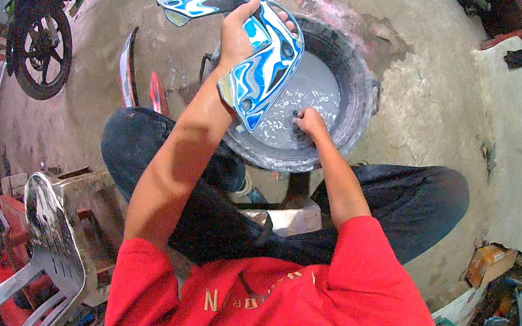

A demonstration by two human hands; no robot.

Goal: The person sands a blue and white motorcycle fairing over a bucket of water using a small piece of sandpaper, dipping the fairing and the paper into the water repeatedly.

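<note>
A curved motorcycle body panel (pixel 263 81) with a swirled blue, white and black pattern is held up in my left hand (pixel 237 37). My left thumb lies over its near edge, and the fingertips show beyond its inner edge. The panel hangs tilted above the left part of a dark round tub (pixel 351 112) and hides some of it. Inside the tub is cloudy grey water (pixel 314 76) with bright ripples near my right hand (pixel 311 123). That hand is closed at the water's surface, around something small and dark that I cannot make out.
Two slim panels, one dark and white (pixel 128 69) and one red (pixel 158 94), stand left of the tub. A motorcycle wheel (pixel 40 49) is at the far left. Near left is a worn plastic chair (pixel 59 227); at the right lies a cardboard box (pixel 489 262).
</note>
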